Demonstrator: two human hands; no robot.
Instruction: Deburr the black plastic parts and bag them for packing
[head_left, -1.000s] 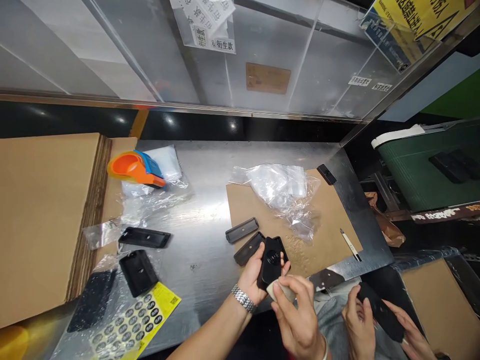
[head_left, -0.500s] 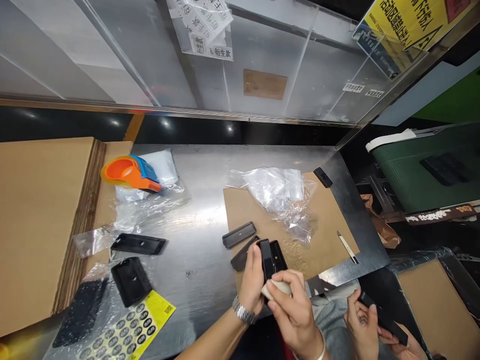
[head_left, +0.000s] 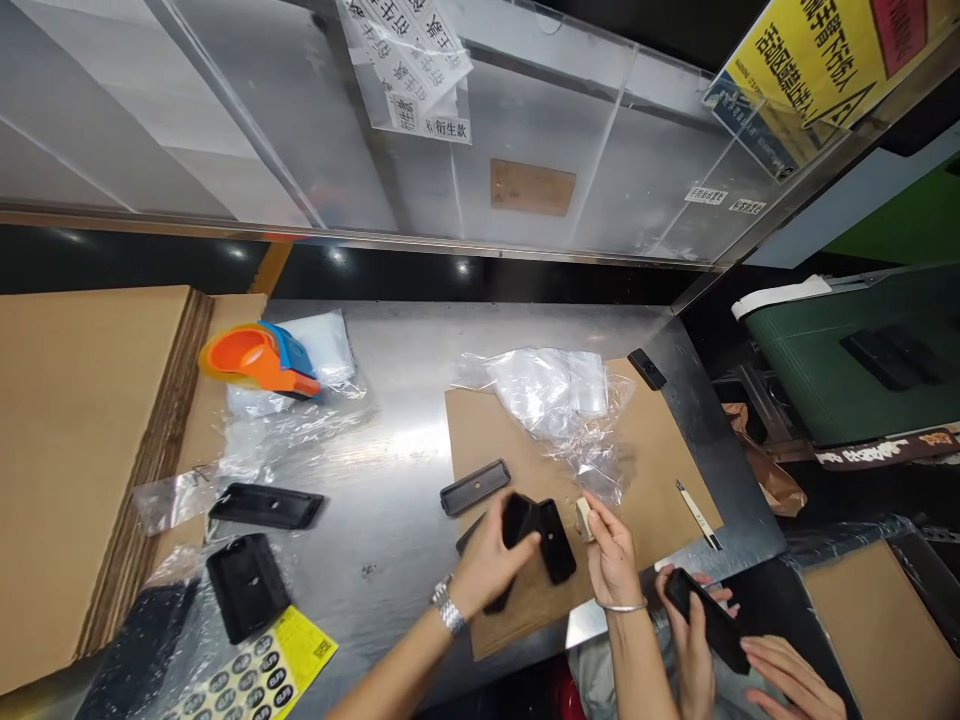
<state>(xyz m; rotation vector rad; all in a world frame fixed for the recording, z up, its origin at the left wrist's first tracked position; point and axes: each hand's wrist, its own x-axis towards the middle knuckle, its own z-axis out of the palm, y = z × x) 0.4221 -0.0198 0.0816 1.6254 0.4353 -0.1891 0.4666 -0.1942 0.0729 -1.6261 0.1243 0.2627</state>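
Over the cardboard sheet (head_left: pixel 652 450), my left hand (head_left: pixel 484 565) has its thumb and fingers around a black plastic part (head_left: pixel 519 522), which is tilted. My right hand (head_left: pixel 613 560) pinches a small off-white block, like an eraser (head_left: pixel 583 520), apart from the black part. Between the two hands lies a black tray-like piece (head_left: pixel 556 542) with a small hole. A long black shell (head_left: pixel 475 487) rests beyond my left hand, at the sheet's left edge. Another dark piece under my left hand is mostly hidden.
Clear plastic bags (head_left: pixel 551 390) and a pen-like cutter (head_left: pixel 699 515) lie on the cardboard. At left are a cardboard stack (head_left: pixel 82 450), orange and blue scoops (head_left: pixel 255 360), black shells (head_left: pixel 266 505) and a yellow sticker sheet (head_left: pixel 300 650). A co-worker's hands (head_left: pixel 697 640) hold a black part at right.
My hands have moved apart. The off-white block has come away from the black part and shifted right and up. My left hand has turned over, its back now facing up.
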